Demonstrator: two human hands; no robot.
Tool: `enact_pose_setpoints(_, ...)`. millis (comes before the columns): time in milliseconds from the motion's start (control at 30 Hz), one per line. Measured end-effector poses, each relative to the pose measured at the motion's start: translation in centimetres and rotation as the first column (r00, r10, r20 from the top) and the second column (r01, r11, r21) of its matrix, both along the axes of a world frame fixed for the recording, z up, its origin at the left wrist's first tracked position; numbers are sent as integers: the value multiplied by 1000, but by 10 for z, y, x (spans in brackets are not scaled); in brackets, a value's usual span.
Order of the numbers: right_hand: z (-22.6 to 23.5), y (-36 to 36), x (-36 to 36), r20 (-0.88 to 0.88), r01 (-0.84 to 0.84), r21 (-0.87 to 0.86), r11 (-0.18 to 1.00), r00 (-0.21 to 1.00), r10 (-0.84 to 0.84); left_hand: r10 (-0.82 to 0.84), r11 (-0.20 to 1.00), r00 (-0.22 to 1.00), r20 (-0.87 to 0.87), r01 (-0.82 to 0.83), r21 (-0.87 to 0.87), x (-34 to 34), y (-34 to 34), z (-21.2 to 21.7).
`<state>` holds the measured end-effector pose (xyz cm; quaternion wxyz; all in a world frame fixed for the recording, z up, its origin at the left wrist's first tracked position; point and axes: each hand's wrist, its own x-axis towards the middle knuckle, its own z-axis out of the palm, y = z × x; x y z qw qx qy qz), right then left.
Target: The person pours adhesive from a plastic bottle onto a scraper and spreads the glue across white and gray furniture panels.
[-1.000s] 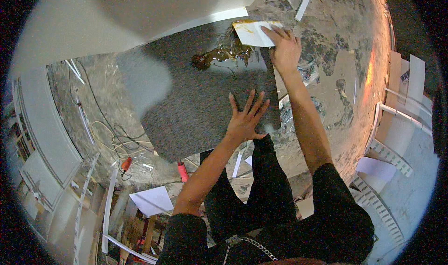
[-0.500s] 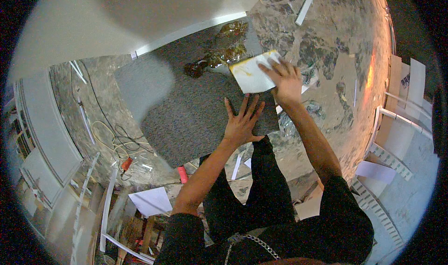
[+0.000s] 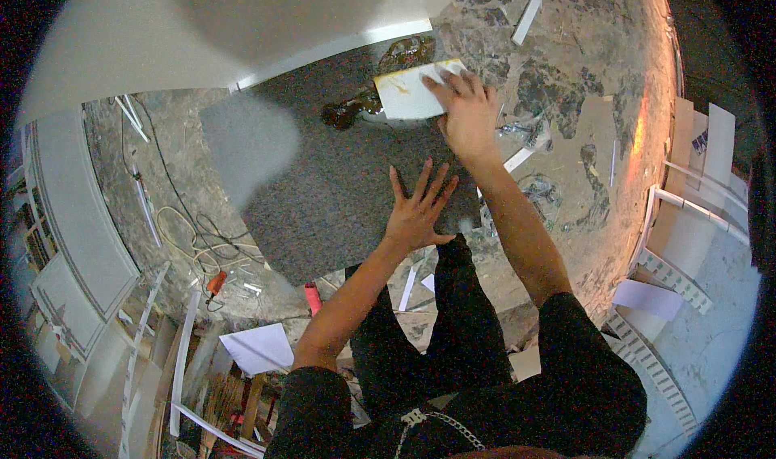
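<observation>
A dark grey, felt-like sheet (image 3: pixel 323 208) lies in front of me. Near its far edge sits a pool of glossy amber-brown liquid (image 3: pixel 347 111), with another wet patch (image 3: pixel 406 52) beyond it. My right hand (image 3: pixel 470 123) grips a flat, stiff white rectangular piece (image 3: pixel 412 93), yellow-stained along its far edge. The piece is tilted over the liquid and hides part of it; its lower edge contact cannot be made out. Pressed flat on the near part of the sheet, my left hand (image 3: pixel 419 215) has its fingers spread and holds nothing.
A white strip (image 3: pixel 347 48) borders the sheet's far edge, below a pale panel (image 3: pixel 145 38). Left are tangled cords (image 3: pixel 202 245) with an orange connector (image 3: pixel 216 283). A red cylinder (image 3: pixel 313 299) stands by the near edge. Clear plastic (image 3: pixel 537 192) and offcuts lie right.
My right hand has moved the white piece away from me and slightly left, over more of the liquid. My left hand stays flat in the same spot.
</observation>
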<state>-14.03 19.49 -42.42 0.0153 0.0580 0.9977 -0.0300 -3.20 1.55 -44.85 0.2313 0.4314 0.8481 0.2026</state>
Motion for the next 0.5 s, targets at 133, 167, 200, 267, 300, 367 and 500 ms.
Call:
enact_pose_setpoints(133, -10, 9, 2, -20, 29, -18, 999, 999, -30, 5, 1000, 1000, -17, -5, 5, 3, -2, -3)
enact_pose_setpoints(167, -9, 12, -5, -20, 49, -36, 998, 999, -50, 14, 1000, 999, -46, -13, 14, 4, -3, -5)
enact_pose_setpoints(200, -4, 14, -12, 49, 109, -71, 991, 993, -106, 11, 1000, 999, -41, -10, 16, 4, -3, -5)
enact_pose_setpoints(267, -13, 31, -20, 8, 101, -57, 993, 995, -101, 2, 1000, 1000, -7, -2, 21, 1, 1, -1)
enact_pose_setpoints(300, -14, 35, -25, -37, 86, -56, 995, 995, -88, 1, 1000, 1000, -9, -1, 17, 1, 1, 0)
enact_pose_setpoints(367, -15, 40, -30, -64, 75, -72, 995, 995, -80, 6, 1000, 1000, 3, -6, 16, 0, 0, 1)
enact_pose_setpoints(500, -12, 49, -35, -66, 55, -27, 998, 996, -57, -7, 1000, 1000, -15, 7, -3, 1, 2, 1)
